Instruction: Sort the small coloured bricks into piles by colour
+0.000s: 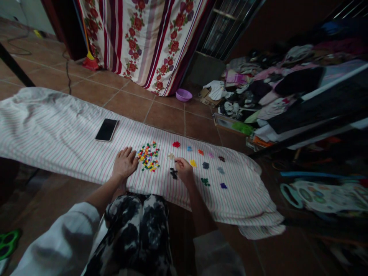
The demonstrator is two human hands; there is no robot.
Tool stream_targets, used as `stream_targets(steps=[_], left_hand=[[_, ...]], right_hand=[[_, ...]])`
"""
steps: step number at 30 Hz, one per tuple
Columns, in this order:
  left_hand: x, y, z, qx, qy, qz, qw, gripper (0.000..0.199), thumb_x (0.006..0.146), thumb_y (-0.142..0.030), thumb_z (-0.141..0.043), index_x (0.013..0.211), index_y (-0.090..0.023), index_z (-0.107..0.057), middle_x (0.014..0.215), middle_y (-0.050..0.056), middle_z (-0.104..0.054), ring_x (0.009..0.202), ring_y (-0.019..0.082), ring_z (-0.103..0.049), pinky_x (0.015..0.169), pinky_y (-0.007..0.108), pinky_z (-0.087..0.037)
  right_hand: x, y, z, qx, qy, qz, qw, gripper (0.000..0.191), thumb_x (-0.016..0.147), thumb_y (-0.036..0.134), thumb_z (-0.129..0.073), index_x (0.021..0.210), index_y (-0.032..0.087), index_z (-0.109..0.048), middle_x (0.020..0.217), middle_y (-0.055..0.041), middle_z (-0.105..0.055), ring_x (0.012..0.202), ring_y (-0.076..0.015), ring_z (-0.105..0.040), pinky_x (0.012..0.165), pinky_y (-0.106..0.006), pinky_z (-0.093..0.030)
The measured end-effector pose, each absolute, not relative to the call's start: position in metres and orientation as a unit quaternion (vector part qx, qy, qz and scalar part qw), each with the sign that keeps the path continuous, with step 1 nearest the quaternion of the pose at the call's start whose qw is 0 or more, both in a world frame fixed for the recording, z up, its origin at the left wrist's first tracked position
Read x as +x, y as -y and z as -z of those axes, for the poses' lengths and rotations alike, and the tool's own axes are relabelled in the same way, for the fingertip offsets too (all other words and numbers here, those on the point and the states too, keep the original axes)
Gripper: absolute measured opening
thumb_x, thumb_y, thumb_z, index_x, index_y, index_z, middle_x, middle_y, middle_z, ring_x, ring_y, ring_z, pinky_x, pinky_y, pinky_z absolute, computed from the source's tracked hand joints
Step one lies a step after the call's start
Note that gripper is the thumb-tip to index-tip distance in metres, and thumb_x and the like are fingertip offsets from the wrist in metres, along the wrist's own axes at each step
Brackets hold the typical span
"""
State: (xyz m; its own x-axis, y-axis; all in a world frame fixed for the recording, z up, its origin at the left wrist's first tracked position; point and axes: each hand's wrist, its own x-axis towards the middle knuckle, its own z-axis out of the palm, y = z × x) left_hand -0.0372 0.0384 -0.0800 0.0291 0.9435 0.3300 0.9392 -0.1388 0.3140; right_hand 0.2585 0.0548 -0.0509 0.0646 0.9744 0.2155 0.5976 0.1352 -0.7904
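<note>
On a striped cloth (pixel 143 134) lies a loose heap of small multicoloured pieces (pixel 148 156). My left hand (pixel 125 162) rests flat at the heap's left edge, fingers spread, holding nothing. My right hand (pixel 184 168) is closed in a pinch beside the cream pile (pixel 171 156); whatever is between its fingertips is too small to name. Just below it sits a black pile (pixel 173 173). Other single-colour piles lie to the right: red (pixel 176 144), yellow (pixel 193 163), dark grey (pixel 206 165), green (pixel 205 181) and blue-violet (pixel 223 186), among several more.
A phone (pixel 106 129) lies on the cloth left of the heap. Beyond the cloth's far edge, a purple basin (pixel 183 95) stands on the tiled floor near a floral curtain (pixel 138 42). Heaped clothes (pixel 258 84) are at the right.
</note>
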Motion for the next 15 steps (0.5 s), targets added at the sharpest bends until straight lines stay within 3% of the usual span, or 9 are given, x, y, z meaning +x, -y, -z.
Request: stream_targets(steps=[10, 15], left_hand=[[-0.036, -0.037, 0.077, 0.719, -0.661, -0.215, 0.009, 0.047, 0.093, -0.039, -0.037, 0.124, -0.014, -0.062, 0.143, 0.017, -0.054, 0.14, 0.032, -0.042, 0.116, 0.048, -0.031], [-0.037, -0.037, 0.078, 0.725, -0.653, -0.22, 0.001, 0.043, 0.093, -0.04, -0.038, 0.123, -0.019, -0.062, 0.14, 0.014, -0.056, 0.139, 0.03, -0.043, 0.115, 0.047, -0.032]], right_hand=[[0.273, -0.03, 0.067, -0.63, 0.668, -0.176, 0.354, 0.029, 0.08, 0.023, -0.044, 0.089, 0.021, -0.072, 0.093, -0.0077, -0.074, 0.087, -0.0224, -0.067, 0.082, -0.035, -0.053], [0.27, -0.029, 0.075, -0.627, 0.693, -0.159, 0.319, 0.029, 0.082, 0.019, -0.044, 0.09, 0.02, -0.072, 0.094, -0.0088, -0.074, 0.091, -0.0236, -0.066, 0.086, -0.037, -0.051]])
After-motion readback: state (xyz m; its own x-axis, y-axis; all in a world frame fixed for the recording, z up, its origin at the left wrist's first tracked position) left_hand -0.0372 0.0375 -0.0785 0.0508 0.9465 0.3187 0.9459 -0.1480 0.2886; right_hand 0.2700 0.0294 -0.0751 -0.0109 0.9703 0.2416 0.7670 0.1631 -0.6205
